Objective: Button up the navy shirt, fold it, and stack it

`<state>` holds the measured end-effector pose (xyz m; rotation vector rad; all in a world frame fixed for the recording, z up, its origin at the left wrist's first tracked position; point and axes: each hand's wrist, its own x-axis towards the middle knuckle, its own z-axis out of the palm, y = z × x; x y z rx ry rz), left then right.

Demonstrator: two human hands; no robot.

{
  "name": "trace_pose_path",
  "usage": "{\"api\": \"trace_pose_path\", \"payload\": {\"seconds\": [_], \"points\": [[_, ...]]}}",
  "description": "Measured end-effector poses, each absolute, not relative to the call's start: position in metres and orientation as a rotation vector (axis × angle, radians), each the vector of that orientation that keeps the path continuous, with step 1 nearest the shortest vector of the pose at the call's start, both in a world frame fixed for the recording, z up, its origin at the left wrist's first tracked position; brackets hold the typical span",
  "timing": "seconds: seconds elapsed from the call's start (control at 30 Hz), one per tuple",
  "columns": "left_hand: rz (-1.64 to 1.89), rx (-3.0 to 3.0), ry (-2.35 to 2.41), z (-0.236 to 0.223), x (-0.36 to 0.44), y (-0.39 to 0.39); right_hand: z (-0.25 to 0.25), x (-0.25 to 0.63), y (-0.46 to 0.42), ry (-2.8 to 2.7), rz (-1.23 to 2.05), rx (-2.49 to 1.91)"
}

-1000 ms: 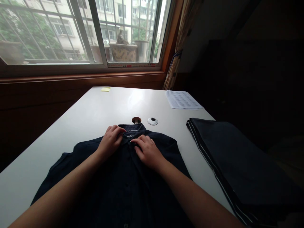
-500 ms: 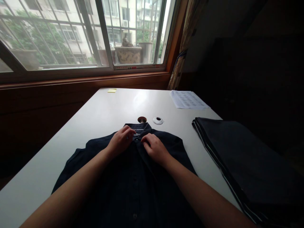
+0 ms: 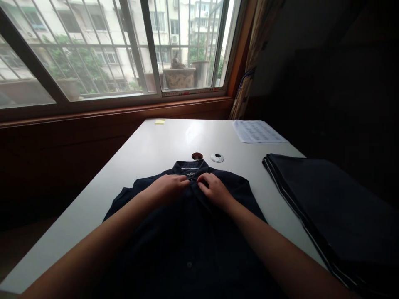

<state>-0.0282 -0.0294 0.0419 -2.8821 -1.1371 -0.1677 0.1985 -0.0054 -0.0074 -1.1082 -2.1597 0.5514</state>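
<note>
A dark navy button-up shirt (image 3: 189,241) lies front side up, its collar (image 3: 204,165) pointing toward the window. A pale label shows inside the neck. My left hand (image 3: 171,187) is closed at the shirt's front edge just below the collar, back of the hand upward, with most of its fingers hidden. Opposite it, my right hand (image 3: 215,189) pinches the other front edge beside the top button. Only a small gap separates the fingertips of both hands. Lower down the front, a button shows faintly between my forearms.
The white table (image 3: 137,145) carries a folded dark cloth (image 3: 324,199) on the right. Printed papers (image 3: 259,132) and a yellow sticky note (image 3: 160,121) lie at the far edge. Beyond the collar are a round hole (image 3: 197,156) and a white ring-shaped cover (image 3: 217,158).
The whole view has swung left, so the scene sits further right. My left hand has dropped from the collar's edge to the shirt front, turning flatter. My right hand stays beside the top button.
</note>
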Motion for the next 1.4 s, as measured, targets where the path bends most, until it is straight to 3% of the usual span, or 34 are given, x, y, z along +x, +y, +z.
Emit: {"api": "trace_pose_path", "payload": {"seconds": [0.13, 0.37, 0.67, 1.0, 1.4], "points": [[-0.214, -2.971, -0.945, 0.025, -0.026, -0.042, -0.006, 0.198, -0.005, -2.142, 0.561, -1.109], [-0.608, -2.973, -0.822, 0.005, -0.032, -0.04, -0.007, 0.199, -0.006, -2.132, 0.577, -1.131], [-0.53, -2.848, -0.746, -0.001, -0.031, -0.042, 0.017, 0.207, -0.01, -2.208, 0.646, -1.133], [-0.6, -2.723, -0.66, 0.001, -0.03, -0.038, 0.022, 0.194, -0.067, -2.276, 0.4, -1.521], [-0.722, -2.621, -0.66, 0.01, -0.033, -0.044, 0.021, 0.195, -0.046, -1.755, 1.151, -1.363]]}}
